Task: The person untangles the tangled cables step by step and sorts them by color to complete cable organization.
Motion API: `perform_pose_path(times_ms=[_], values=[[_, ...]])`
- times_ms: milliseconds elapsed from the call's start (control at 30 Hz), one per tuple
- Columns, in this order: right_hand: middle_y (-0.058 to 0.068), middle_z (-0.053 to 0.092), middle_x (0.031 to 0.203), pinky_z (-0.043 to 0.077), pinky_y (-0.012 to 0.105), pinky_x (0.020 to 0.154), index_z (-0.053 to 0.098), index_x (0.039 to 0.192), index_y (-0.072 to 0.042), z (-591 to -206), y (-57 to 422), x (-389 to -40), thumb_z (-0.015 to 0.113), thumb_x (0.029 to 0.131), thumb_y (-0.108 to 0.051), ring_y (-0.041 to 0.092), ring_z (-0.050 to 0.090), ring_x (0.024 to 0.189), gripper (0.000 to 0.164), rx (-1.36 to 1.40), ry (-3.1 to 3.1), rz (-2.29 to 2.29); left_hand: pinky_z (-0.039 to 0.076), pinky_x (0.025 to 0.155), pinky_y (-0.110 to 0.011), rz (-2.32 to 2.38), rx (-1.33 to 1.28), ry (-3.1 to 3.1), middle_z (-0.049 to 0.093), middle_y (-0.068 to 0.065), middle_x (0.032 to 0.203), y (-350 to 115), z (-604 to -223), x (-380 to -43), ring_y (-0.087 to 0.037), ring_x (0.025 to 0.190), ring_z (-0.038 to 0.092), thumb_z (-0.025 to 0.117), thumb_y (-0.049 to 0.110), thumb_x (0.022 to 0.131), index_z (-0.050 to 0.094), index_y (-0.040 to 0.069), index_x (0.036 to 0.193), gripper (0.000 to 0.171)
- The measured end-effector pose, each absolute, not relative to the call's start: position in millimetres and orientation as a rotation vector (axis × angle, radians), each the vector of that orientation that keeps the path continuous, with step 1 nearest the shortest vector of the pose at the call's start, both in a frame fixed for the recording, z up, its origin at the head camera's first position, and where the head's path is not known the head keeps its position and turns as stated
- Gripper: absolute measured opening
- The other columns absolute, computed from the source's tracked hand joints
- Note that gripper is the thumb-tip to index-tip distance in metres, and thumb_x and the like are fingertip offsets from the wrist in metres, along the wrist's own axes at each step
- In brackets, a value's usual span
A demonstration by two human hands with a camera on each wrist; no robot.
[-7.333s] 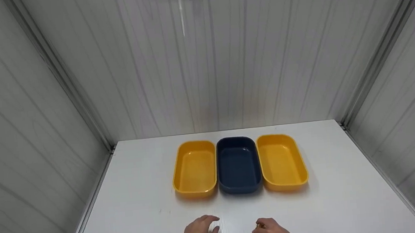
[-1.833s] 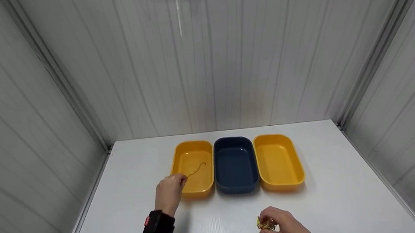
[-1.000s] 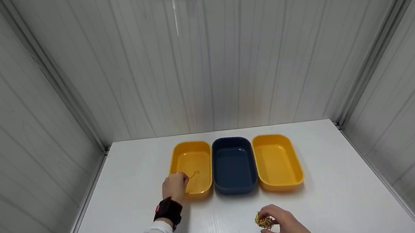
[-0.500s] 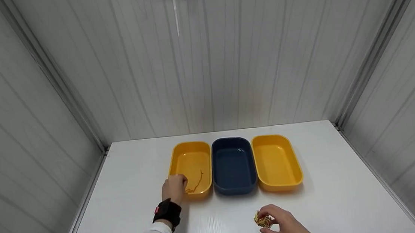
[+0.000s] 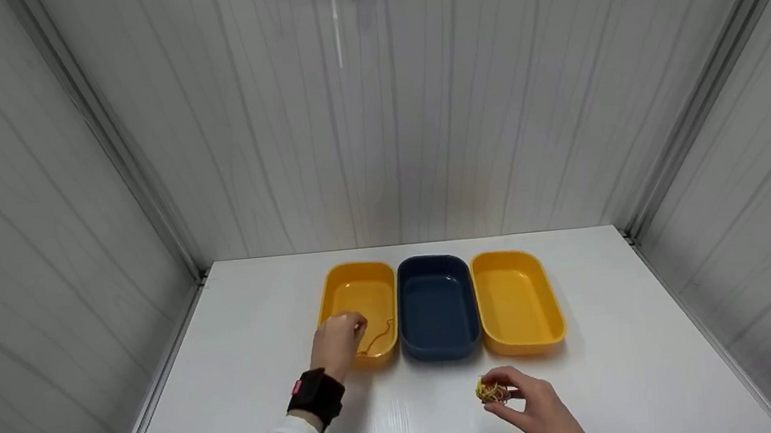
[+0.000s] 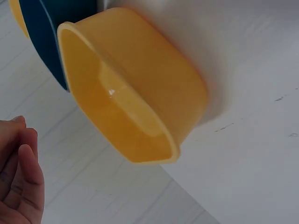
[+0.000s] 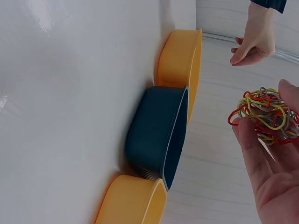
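The left hand [image 5: 335, 339] curls, seemingly empty, as the right hand [image 5: 540, 405] pinches the tangle [image 7: 264, 114] — a squeeze best kept light!

A white desk [image 5: 255, 318] with a faint sheen carries three deep, round-cornered trays in a row near its far edge, well apart from its side edges. The yellow tray [image 5: 362, 292] stands toward the left edge, the dark blue tray [image 5: 438, 302] in the middle, the second yellow tray [image 5: 518, 299] toward the right edge.
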State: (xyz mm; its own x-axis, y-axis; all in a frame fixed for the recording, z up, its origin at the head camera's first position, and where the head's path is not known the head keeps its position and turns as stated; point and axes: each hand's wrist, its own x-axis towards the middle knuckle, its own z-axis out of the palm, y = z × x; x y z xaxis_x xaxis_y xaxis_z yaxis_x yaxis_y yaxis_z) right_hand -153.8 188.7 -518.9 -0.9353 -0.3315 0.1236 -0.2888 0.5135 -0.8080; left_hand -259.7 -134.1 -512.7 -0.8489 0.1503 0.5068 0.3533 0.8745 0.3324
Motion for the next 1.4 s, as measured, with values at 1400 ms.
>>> perform_pose_path(times_ms=[1400], values=[[0.012, 0.062, 0.118, 0.059, 0.024, 0.085, 0.062, 0.119, -0.01, -510, 167, -158, 0.077, 0.087, -0.014, 0.018, 0.07, 0.108, 0.036, -0.3, 2.632, -1.775, 0.052, 0.073, -0.013, -1.248, -0.923, -2.684, 0.073, 0.007, 0.1, -33, -489, -185, 0.0, 0.091, 0.067, 0.074, 0.029, 0.09, 0.064, 0.019, 0.11, 0.024]])
